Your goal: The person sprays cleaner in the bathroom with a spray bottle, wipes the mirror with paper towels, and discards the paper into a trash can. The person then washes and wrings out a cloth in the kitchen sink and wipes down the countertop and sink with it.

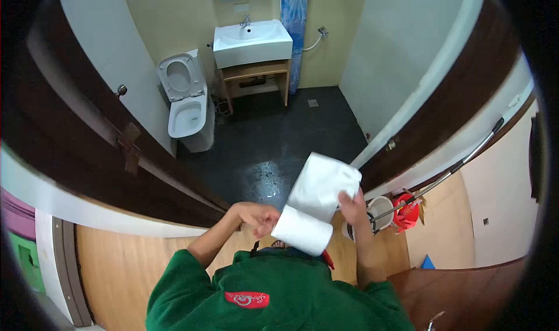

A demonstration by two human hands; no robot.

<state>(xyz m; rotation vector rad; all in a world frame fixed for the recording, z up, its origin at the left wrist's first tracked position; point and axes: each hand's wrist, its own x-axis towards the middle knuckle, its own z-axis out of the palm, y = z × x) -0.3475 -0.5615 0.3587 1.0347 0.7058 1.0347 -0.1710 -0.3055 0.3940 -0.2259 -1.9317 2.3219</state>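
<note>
If a clock face is laid over the whole view, the dark floor spreads around the centre and up past it, with a shiny wet patch just off the middle toward seven. At six is the green shirt of the person; at twelve stands the sink, and at ten the toilet, lid raised. A pole slants from three down to four, ending near a white bucket and a red pail. Smaller than these, the white roll lies in front of the shirt between five and six, its sheet loose and reaching up toward one. The right hand, at four, pinches the sheet's edge, thumb on top. The left hand, between six and seven, is curled at the roll's near end; blur leaves me unable to tell whether it grips or only touches. A hard pull from the right hand could, I judge, spin the roll loose or tear the sheet crookedly, if the left hand's hold is slack. A dropped roll might land on the wet patch and get soaked.
</note>
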